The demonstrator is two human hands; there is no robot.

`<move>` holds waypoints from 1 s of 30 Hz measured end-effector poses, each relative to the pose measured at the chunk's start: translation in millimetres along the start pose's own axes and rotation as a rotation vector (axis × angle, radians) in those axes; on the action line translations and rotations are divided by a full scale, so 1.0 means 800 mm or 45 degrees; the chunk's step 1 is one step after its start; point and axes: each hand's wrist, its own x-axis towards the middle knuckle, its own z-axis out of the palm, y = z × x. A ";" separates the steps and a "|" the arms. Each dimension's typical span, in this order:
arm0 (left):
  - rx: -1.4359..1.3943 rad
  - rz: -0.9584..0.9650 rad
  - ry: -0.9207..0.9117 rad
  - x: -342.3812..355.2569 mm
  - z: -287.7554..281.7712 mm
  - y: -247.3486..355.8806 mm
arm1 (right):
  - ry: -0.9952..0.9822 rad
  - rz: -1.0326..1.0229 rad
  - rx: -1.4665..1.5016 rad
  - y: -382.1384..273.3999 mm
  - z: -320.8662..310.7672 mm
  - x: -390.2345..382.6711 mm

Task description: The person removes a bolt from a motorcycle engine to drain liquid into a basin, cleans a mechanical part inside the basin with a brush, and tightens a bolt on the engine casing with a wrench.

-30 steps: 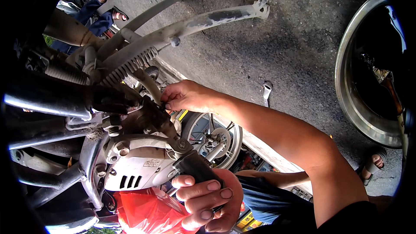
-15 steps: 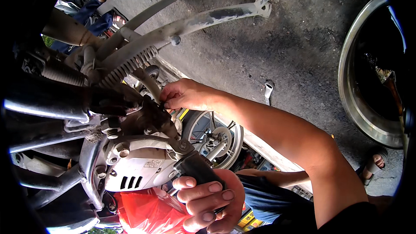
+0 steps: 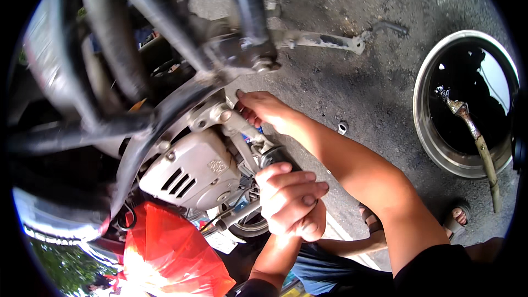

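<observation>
A motorcycle with black frame tubes and a pale, slotted engine cover (image 3: 192, 171) fills the left side of my view. My left hand (image 3: 291, 201) is closed around its black rubber footrest (image 3: 273, 157), which sticks out from a pale metal bracket (image 3: 236, 122). Farther up, my right hand (image 3: 265, 111) reaches in beside the bracket, below the frame. Its fingers are curled and partly hidden, so what they hold, if anything, does not show.
At right, a metal basin (image 3: 422, 115) contains dark liquid and a stick-handled brush (image 3: 479, 146). A wrench (image 3: 342, 127) lies on the asphalt. The stand (image 3: 324, 41) juts out above. A red plastic bag (image 3: 170, 253) is at lower left. Sandalled feet (image 3: 457, 217) show at lower right.
My view has shifted, bringing the frame tubes closer and more of the basin into sight. My left hand stays on the footrest. My right hand remains beside the bracket, its fingers differently placed.
</observation>
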 end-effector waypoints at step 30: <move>-0.134 -1.596 -0.811 -0.426 -0.279 0.113 | 0.136 -0.114 -0.180 0.012 -0.009 -0.007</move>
